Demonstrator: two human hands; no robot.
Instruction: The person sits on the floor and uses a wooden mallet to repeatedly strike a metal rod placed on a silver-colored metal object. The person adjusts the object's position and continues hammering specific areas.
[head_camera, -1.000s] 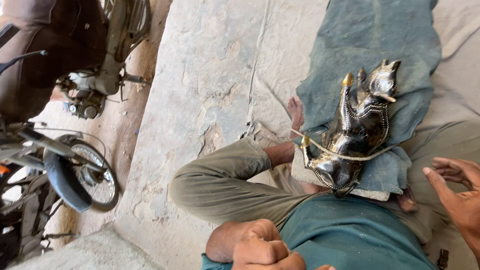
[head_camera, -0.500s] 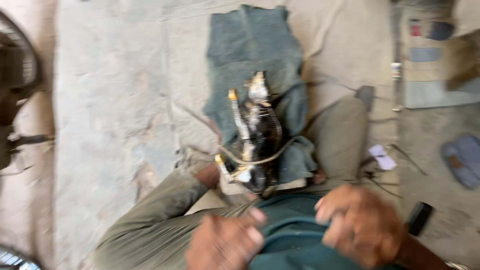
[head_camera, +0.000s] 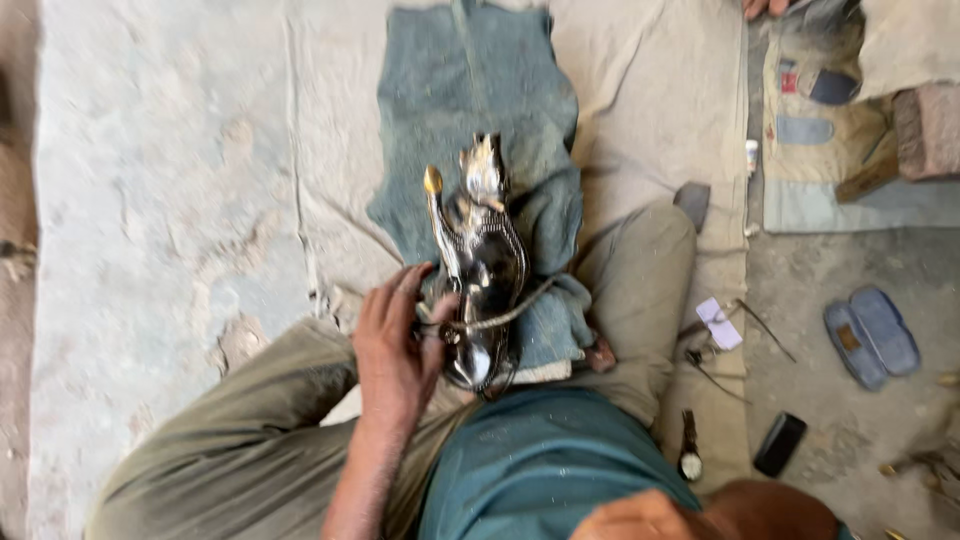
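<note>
A shiny dark metal animal figurine with a gold-tipped tail lies on a blue-green cloth between my folded legs. A cord runs around its lower part. My left hand rests against the figurine's left side, fingers curled at the cord. My right hand is at the bottom edge of the view, by my teal shirt, fingers closed and nothing visible in it.
I sit cross-legged on a beige sheet over a concrete floor. To the right lie a wristwatch, a black phone, a pair of blue sandals, small tools and another cloth. Another person's hand shows at the top edge.
The view has swung right and steadied. My left hand has moved up from my lap onto the figurine's side; my right hand has dropped toward the bottom edge.
</note>
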